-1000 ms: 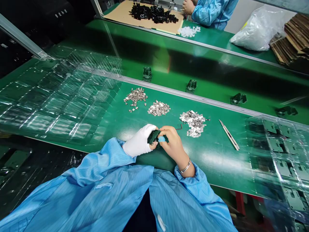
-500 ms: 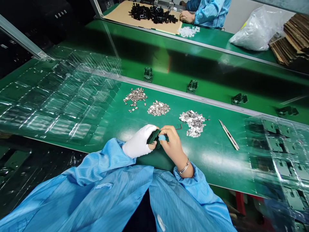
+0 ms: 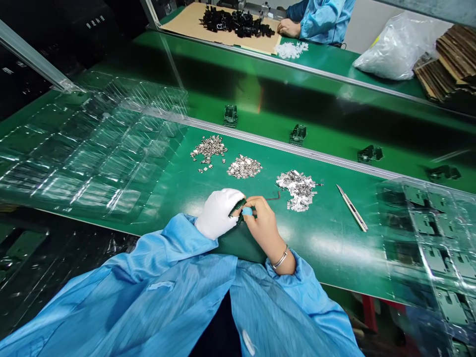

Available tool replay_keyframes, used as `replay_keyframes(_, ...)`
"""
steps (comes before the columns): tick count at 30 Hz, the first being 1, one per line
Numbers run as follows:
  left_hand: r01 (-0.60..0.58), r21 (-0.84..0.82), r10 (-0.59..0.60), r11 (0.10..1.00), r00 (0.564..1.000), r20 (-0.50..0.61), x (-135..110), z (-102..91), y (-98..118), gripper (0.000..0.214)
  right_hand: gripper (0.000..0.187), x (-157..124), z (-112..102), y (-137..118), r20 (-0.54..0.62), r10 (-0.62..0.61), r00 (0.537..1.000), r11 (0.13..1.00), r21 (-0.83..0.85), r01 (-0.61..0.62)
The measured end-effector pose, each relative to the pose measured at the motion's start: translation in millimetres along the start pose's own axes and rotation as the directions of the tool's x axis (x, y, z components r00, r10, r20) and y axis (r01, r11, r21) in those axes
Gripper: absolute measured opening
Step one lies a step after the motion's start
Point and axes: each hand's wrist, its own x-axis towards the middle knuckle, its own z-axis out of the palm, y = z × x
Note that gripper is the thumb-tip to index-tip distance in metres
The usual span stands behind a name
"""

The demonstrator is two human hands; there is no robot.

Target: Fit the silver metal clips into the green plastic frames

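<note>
My left hand (image 3: 216, 215), in a white glove with bare fingertips showing, is closed around a small dark green circuit board (image 3: 238, 204) near the table's front edge. My right hand (image 3: 263, 221) has a blue finger cot on one digit. Its fingers are pinched on the board's right side; whether a smaller piece is between them is hidden. Just beyond the hands lie two piles of small shiny metal parts (image 3: 244, 167) (image 3: 208, 148). A pile of flat silver metal pieces (image 3: 296, 190) is to the right, with a hex key (image 3: 274, 197) beside it.
A utility knife (image 3: 352, 208) lies at right. Clear plastic trays (image 3: 85, 148) are at left; another tray (image 3: 427, 243) at right holds metal plates. Beyond a metal rail (image 3: 260, 141), several board assemblies (image 3: 298, 134) sit on a green belt. A co-worker's hand (image 3: 289, 28) is across.
My left hand has moved slightly right and rolled over the circuit board, covering more of it. My right hand shifted slightly left. The assemblies beyond the rail have crept right.
</note>
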Motion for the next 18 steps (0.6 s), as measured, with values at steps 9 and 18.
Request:
replay_keyframes(9, 0.141, -0.203, -0.141, 0.969, 0.99, 0.015, -10, 13.6, -2, 0.044, 0.032, 10, -4, 8, 0.063, 0.078, 0.995, 0.997, -0.01, -0.078)
replay_keyframes(18, 0.28, -0.334, -0.235, 0.9, 0.957, 0.169, -3, 0.8, -11, 0.022, 0.035, 17, 0, -7, 0.197, 0.052, 0.979, 0.984, -0.179, -0.016)
